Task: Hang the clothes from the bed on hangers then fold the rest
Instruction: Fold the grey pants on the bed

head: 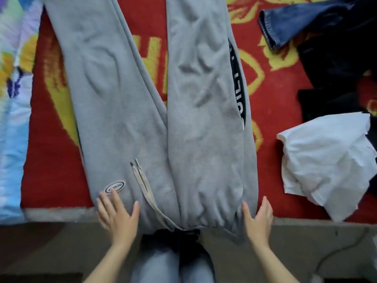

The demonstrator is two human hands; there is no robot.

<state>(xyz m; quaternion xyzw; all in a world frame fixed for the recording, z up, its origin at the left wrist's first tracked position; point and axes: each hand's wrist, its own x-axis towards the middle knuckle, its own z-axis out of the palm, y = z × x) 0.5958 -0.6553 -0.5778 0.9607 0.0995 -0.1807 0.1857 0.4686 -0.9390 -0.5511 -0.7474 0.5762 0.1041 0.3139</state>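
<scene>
Grey sweatpants (126,111): flat on the red blanket (51,160).
Left hand (117,213): flat on the waist, fingers spread, holding nothing.
Right hand (259,216): fingers straight, touching the waist edge.

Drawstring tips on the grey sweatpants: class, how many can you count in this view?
2. Both lie side by side on the grey sweatpants, just beyond the oval patch: the left tip and the right tip beside it. None seems hidden.
</scene>
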